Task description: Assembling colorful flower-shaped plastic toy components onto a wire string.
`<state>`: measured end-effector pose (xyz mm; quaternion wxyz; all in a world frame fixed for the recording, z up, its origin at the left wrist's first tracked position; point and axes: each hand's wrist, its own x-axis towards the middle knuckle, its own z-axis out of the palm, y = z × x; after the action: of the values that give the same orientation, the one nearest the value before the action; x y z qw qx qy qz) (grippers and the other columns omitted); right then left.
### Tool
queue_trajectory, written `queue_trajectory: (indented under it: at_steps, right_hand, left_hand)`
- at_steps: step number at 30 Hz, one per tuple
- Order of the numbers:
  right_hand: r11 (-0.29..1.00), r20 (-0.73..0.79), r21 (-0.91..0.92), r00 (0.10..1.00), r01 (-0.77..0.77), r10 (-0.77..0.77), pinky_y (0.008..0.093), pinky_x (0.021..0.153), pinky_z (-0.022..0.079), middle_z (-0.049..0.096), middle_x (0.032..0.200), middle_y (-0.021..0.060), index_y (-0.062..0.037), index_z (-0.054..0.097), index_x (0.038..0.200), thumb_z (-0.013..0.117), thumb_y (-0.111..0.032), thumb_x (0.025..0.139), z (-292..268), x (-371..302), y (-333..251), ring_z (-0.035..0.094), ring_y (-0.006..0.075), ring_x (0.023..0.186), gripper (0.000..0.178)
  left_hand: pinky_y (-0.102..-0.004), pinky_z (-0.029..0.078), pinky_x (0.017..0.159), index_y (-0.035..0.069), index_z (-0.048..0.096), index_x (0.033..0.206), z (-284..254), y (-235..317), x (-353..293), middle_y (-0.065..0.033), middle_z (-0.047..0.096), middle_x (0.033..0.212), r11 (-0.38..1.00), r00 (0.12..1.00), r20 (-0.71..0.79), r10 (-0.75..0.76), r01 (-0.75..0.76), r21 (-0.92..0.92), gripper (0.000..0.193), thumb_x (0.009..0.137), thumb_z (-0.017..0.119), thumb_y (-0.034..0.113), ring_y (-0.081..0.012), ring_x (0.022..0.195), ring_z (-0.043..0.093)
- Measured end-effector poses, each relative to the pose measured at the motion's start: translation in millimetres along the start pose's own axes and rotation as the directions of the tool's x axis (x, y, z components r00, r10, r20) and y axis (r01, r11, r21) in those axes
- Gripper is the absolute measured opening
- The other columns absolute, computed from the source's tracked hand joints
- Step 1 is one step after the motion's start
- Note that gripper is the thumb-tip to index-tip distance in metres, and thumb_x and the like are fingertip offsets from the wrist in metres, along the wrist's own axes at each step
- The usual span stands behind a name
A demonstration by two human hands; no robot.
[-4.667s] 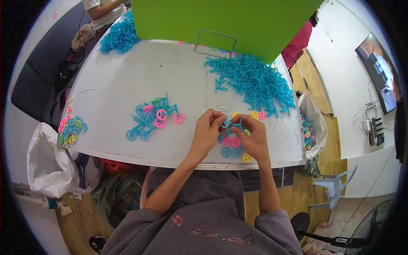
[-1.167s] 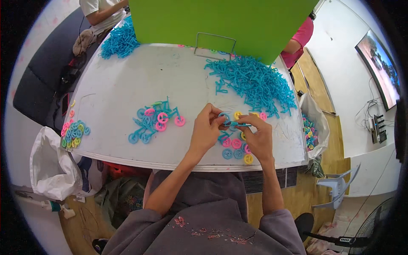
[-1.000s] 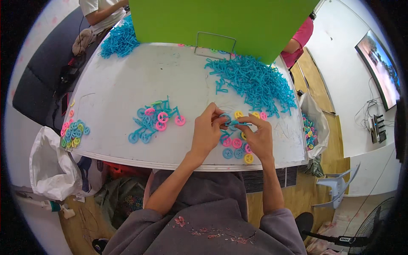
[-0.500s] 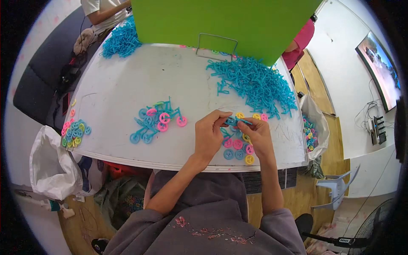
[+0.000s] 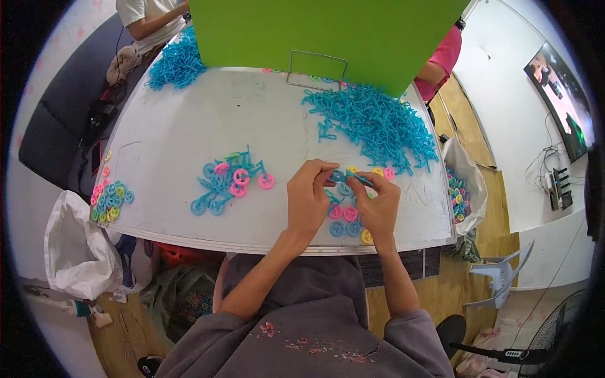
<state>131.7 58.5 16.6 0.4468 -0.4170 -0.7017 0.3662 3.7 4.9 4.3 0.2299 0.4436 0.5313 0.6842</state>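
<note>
Compared with half a second ago, both hands sit a touch higher over the white table (image 5: pixel 176 138) and the fingertips have drawn closer, meeting on the same small part. The left hand (image 5: pixel 307 200) and right hand (image 5: pixel 379 205) are each pressed together on a small blue plastic frame piece (image 5: pixel 345 178), pinching it from opposite ends just above the tabletop. Directly beneath the grip lie loose wheels (image 5: pixel 348 220) in pink, blue and yellow, unchanged in place. To the left of the grip, well apart, rests a cluster of finished toy bicycles (image 5: pixel 228 184), blue with pink wheels. Beyond the grip and to the right spreads a heap of blue frame pieces (image 5: pixel 372 123), reaching toward a tall green board (image 5: pixel 328 31) that stands at the table's far edge. Far left of the grip, near the table edge, lies a small pile of mixed-colour wheels (image 5: pixel 108 200); below it hangs a white plastic bag (image 5: pixel 79 252). Right of the grip, a clear bag (image 5: pixel 463 189) holds more coloured wheels.
</note>
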Motion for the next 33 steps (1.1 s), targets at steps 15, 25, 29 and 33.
queue_trajectory:
  at_steps: [15,25,29,33]
  right_hand:
    - [0.987,0.062,-0.158,0.998,0.02,-0.01,0.0268,0.073,0.049,0.07,0.095,0.0085,-0.0035,0.07,0.102,0.062,-0.009,0.088,-45,23,41,0.065,0.0131,0.083,0.017]
    - [0.909,0.308,-0.317,0.936,0.27,-0.17,0.0292,0.064,0.045,0.067,0.086,0.0071,-0.007,0.071,0.095,0.07,-0.01,0.08,-46,40,37,0.061,0.0177,0.075,0.016]
    - [0.927,0.426,-0.258,0.893,0.271,-0.143,0.0302,0.065,0.045,0.067,0.088,0.0079,-0.0067,0.071,0.094,0.07,-0.011,0.08,-27,28,19,0.061,0.0195,0.075,0.014]
    - [0.924,0.412,-0.279,0.902,0.263,-0.132,0.0296,0.066,0.046,0.068,0.09,0.0068,-0.0059,0.07,0.099,0.07,-0.009,0.08,-25,18,13,0.062,0.0185,0.078,0.018]
  left_hand:
    - [-0.0358,0.043,0.072,0.005,0.067,0.101,-101,6,10,-0.0112,0.062,0.088,0.704,0.976,-0.115,0.185,-0.05,0.708,0.016,0.088,0.061,0.012,-0.0264,0.08,0.057]
    - [-0.0406,0.04,0.082,0.009,0.065,0.101,-51,5,-2,-0.0119,0.054,0.1,0.727,0.976,0.014,0.217,-0.171,0.665,0.025,0.077,0.07,0.006,-0.03,0.092,0.051]
    - [-0.0387,0.043,0.082,0.007,0.066,0.098,-27,-9,-25,-0.0115,0.06,0.093,0.768,0.969,0.241,-0.051,-0.116,0.63,0.025,0.074,0.071,0.008,-0.0305,0.094,0.056]
    - [-0.0322,0.047,0.067,0.004,0.067,0.097,-26,-17,-25,-0.0104,0.064,0.087,0.85,0.988,0.154,-0.018,-0.066,0.522,0.022,0.076,0.071,0.007,-0.0261,0.079,0.062]
